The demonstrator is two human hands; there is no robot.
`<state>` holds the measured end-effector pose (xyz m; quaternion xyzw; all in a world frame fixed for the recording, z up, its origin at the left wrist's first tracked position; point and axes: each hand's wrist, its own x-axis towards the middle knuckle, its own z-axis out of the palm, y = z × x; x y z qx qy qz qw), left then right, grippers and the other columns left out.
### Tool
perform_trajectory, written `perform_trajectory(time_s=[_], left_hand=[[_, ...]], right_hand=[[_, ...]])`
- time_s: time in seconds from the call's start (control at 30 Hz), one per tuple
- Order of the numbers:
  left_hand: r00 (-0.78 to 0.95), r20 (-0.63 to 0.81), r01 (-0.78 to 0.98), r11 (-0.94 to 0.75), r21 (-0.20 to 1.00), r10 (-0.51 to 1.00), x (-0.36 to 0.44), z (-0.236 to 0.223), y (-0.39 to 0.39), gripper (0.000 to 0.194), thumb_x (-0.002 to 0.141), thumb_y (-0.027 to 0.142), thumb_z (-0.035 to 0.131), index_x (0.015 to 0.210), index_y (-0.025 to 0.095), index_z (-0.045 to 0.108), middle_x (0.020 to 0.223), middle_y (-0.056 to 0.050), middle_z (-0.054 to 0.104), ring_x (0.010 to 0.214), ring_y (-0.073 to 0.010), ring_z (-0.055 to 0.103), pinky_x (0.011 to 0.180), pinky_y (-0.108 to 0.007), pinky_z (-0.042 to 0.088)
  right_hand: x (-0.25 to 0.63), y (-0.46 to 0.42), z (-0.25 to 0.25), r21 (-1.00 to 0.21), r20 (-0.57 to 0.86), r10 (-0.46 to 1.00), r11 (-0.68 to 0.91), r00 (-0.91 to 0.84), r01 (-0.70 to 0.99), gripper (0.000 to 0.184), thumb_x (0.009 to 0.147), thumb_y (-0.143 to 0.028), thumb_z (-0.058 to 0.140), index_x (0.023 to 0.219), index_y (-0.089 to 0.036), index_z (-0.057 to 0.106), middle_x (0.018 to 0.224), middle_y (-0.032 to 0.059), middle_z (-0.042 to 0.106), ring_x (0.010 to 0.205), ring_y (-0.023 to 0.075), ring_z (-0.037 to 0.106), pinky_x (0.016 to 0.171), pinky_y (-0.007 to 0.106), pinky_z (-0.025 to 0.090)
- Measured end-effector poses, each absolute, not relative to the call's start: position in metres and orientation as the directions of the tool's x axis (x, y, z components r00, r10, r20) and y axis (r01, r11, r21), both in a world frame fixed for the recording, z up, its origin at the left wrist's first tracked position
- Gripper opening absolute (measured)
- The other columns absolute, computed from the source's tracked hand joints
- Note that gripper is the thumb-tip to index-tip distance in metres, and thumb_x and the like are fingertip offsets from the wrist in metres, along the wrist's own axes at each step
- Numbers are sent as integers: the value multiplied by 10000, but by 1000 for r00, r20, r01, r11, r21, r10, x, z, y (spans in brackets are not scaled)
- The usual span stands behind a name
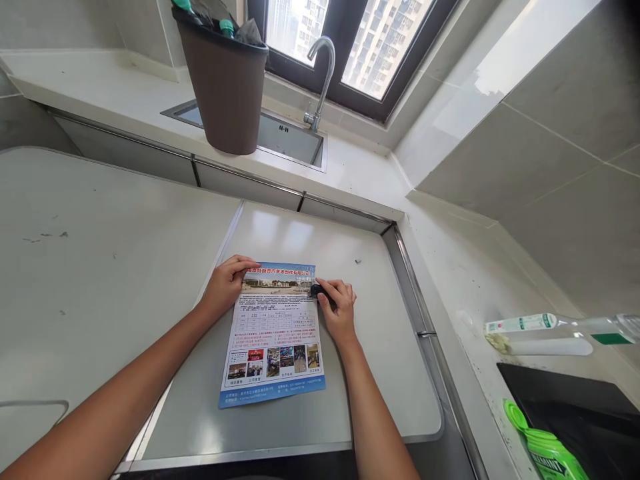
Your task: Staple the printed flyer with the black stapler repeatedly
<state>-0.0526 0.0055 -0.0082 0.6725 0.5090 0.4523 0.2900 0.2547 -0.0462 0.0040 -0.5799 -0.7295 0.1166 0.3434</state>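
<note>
A printed flyer [274, 339] with blue bands, a building photo and small pictures lies on the white folding table. My left hand [229, 280] holds its upper left edge, with the fingertips over the top corner. At the upper right edge, my right hand [339, 303] is closed around a small black tool [316, 291], mostly hidden by the fingers. The tool's tip rests over the flyer beside the building photo. Pale marks show on the print just above and left of that tip; I cannot make out what they are.
Beyond the table [190, 427], a brown trash bin [223, 100] stands by a sink [285, 140] with a tall faucet [325, 67]. On the right counter lie a clear plastic bottle [565, 327], a black panel [580, 407] and an opened green container [553, 453].
</note>
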Motion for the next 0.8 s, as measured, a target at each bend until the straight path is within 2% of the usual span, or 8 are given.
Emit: perform_trajectory(time_s=[0.13, 0.43, 0.8], left_hand=[[64, 291, 420, -290, 860, 955, -53, -8, 5, 322, 1008, 316, 494, 1067, 236, 800, 1131, -67, 709, 1032, -204, 675, 918, -331, 542], [58, 271, 399, -271, 876, 961, -51, -6, 3, 332, 1010, 319, 478, 1049, 213, 790, 1138, -73, 707, 1050, -206, 669, 913, -326, 538], [78, 265, 411, -273, 870, 961, -51, -7, 4, 345, 960, 162, 460, 1065, 209, 786, 1144, -61, 699, 1040, -198, 668, 920, -323, 543]], right_hand=[[254, -47, 3, -559, 366, 924, 314, -111, 767, 282, 1027, -351, 519, 1222, -340, 722, 1089, 40, 643, 1046, 249, 512, 968, 432, 330], [253, -47, 3, -473, 365, 919, 318, -146, 822, 275, 1031, -345, 509, 1205, -357, 722, 1101, 43, 649, 1081, 272, 494, 1027, 489, 280], [250, -48, 4, -447, 360, 921, 307, -145, 841, 264, 1020, -329, 523, 1192, -365, 721, 1099, 38, 641, 1067, 272, 481, 1025, 502, 257]])
